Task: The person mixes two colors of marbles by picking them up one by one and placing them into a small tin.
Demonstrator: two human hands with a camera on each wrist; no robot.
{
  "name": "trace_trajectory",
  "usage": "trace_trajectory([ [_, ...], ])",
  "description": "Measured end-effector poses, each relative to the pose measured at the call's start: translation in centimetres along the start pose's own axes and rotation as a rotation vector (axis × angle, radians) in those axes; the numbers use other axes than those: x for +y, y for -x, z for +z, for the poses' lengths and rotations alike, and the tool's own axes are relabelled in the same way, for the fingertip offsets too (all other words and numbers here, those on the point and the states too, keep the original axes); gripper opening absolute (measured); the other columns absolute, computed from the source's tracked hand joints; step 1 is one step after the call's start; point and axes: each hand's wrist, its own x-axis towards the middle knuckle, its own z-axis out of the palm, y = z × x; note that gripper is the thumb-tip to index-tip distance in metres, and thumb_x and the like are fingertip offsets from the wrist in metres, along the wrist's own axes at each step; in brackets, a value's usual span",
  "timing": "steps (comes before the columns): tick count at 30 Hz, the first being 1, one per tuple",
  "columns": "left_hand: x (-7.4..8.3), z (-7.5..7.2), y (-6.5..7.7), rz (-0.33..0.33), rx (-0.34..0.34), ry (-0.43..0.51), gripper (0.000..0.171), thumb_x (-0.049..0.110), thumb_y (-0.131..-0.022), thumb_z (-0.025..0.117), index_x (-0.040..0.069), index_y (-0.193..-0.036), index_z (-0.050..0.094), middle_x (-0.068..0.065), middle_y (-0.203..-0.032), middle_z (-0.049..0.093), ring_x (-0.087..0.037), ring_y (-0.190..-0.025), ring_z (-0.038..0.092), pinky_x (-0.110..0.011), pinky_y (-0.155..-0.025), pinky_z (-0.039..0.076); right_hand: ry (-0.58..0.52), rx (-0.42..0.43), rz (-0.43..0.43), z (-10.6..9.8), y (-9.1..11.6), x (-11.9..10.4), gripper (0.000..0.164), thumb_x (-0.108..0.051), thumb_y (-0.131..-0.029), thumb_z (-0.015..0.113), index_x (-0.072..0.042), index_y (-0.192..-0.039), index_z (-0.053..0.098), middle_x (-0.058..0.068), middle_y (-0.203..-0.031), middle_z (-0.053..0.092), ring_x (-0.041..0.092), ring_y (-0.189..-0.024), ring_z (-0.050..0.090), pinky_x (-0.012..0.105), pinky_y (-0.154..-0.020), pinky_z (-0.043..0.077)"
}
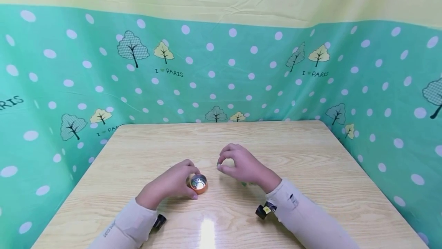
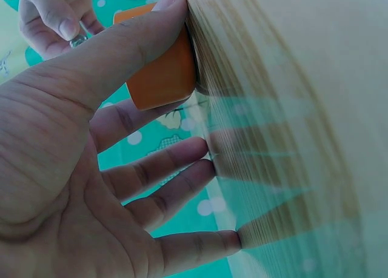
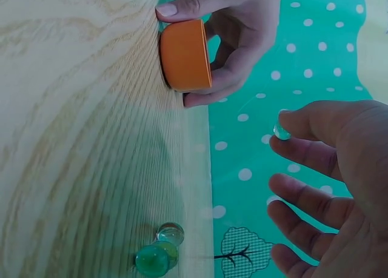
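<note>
My left hand (image 1: pixel 172 180) grips a small round orange cup (image 3: pixel 185 57) by its sides, thumb on the near side and index finger on the far side. The cup stands upright on the table, its shiny metallic inside facing up in the head view. To its right, my right hand (image 1: pixel 243 164) pinches a clear glass marble (image 3: pixel 280 131) between thumb and index finger, raised above the tabletop. The other fingers of that hand are spread and loosely bent. Below it, a green marble (image 3: pixel 151 261) and a clear marble (image 3: pixel 171 232) rest close together on the wood, a yellowish one partly hidden between them.
Both hands work over a light wood-grain table (image 1: pixel 159 141). A green and yellow cloth (image 1: pixel 207 68) with white dots and trees hangs behind the table and along its sides. Black wrist cameras are strapped under both sleeves.
</note>
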Motion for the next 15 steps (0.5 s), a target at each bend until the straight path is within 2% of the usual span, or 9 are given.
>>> trace_trajectory([
  [15,-0.1,0.0,0.1,-0.025,-0.010,-0.024,0.063,0.034,-0.066,0.100,0.016,-0.119,0.072,0.001,-0.121,0.058,-0.017,-0.105,0.057,-0.043,-0.098,0.051,-0.012,-0.041,-0.036,1.3,-0.1,-0.5,0.008,-0.036,-0.095,0.075,-0.029,-0.098,0.077,-0.007,-0.120,0.064,0.015,-0.117,0.057,0.043,-0.103,0.048],
])
